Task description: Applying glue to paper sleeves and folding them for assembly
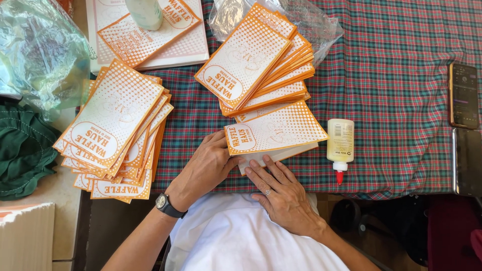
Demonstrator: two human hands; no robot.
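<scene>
I see my left hand (205, 168) pinching the near left corner of an orange-and-white paper bag (273, 129), thumb up at its printed edge and fingers curled below, so that hand is grasping the bag. My right hand (281, 190) lies flat and released, fingers spread, pressing on the white flap that sticks out under the bag's near edge; a ring shows on one finger. A dark wristwatch (164, 202) sits on my left wrist. The bag lies at the near edge of the plaid tablecloth (391, 75), just in front of a fanned pile of the same bags (258, 62), its far edge touching that pile. Just beside the bag, to the right, a small glue bottle (340, 145) lies on its side with its red tip pointing toward me. Well to the left, a second pile of bags (118, 125) overhangs the cloth's edge. At the far right, two phones (464, 95) rest on the cloth. A crumpled clear plastic bag (35, 55) sits at the far left, above a green cloth (22, 150)
</scene>
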